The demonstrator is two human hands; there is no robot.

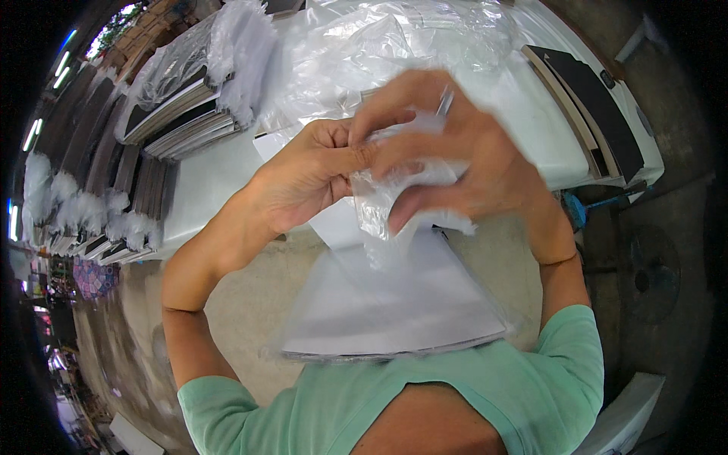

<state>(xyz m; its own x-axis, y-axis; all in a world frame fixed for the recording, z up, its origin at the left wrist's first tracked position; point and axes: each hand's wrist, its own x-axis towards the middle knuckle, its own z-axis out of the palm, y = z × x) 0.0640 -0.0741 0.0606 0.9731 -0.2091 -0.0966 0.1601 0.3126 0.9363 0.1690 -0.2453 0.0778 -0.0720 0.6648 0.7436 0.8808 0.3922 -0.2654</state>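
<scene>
Your left hand (pixel 297 173) looks pinched on the clear plastic (pixel 373 212); your right hand (pixel 476 161) is too blurry to tell. Work gently so the white panel (pixel 390 311) doesn't crease, imo.

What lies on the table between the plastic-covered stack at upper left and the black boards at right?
Crumpled clear plastic on the white tabletop, seen in the head view; the blurred right hand partly hides its near side.
</scene>
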